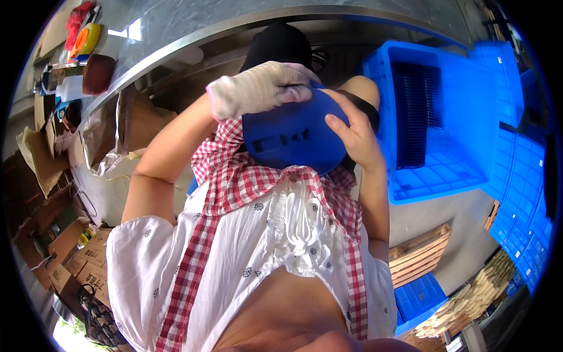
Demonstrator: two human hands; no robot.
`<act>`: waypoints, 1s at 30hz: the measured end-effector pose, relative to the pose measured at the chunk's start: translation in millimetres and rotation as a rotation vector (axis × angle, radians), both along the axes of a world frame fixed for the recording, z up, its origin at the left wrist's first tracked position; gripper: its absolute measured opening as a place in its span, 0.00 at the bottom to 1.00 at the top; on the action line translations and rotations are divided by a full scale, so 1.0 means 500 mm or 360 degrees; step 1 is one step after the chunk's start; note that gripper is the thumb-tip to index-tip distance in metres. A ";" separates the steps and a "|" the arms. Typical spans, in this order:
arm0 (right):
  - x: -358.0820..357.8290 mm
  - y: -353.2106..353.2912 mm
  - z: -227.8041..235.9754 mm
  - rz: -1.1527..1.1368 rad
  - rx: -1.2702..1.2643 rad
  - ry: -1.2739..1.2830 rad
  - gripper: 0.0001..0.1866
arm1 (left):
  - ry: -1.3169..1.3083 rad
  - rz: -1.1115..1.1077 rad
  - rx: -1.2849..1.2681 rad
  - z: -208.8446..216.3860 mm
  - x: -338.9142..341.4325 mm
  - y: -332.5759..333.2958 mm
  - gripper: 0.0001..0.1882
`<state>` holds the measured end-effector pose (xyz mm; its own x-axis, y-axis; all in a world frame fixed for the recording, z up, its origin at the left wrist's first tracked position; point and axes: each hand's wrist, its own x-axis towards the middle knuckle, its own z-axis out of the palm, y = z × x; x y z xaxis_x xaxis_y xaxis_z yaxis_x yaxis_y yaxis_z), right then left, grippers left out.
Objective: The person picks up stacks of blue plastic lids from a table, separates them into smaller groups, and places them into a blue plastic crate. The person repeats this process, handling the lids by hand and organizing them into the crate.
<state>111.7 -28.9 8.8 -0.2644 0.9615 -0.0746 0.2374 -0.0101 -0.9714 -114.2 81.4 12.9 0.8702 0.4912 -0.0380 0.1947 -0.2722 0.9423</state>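
A round blue plastic basin (281, 144) lies tilted on my lap, against my red-checked apron (234, 190). Dark marks or small dark pieces show on its face; which of the two I cannot tell. My left hand (264, 91), in a pale knitted glove, is closed with curled fingers at the basin's far rim. Bare, my right hand (355, 129) grips the same rim at the right, thumb on the face and the other fingers partly hidden. The two hands nearly meet at the far edge.
To my right stands a large blue crate (463, 176) holding stacks of thin dark pieces (410, 117). A metal-edged table (281, 16) runs across the front, with a white bottle (71, 88) at its left. Blue crates (519, 188), a wooden pallet (422, 255) and cartons (88, 264) lie around.
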 end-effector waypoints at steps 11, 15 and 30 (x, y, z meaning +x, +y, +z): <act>0.000 0.003 -0.016 -0.0041 -0.0061 0.0056 0.22 | 0.0134 0.0235 -0.0257 -0.014 -0.069 -0.023 0.21; -0.001 0.002 -0.008 -0.0040 -0.0050 0.0051 0.21 | 0.0218 0.0286 -0.0147 0.016 -0.010 -0.013 0.16; 0.009 -0.020 -0.041 -0.0171 -0.0189 0.0253 0.22 | 0.0167 0.0219 -0.0472 -0.013 -0.124 -0.051 0.19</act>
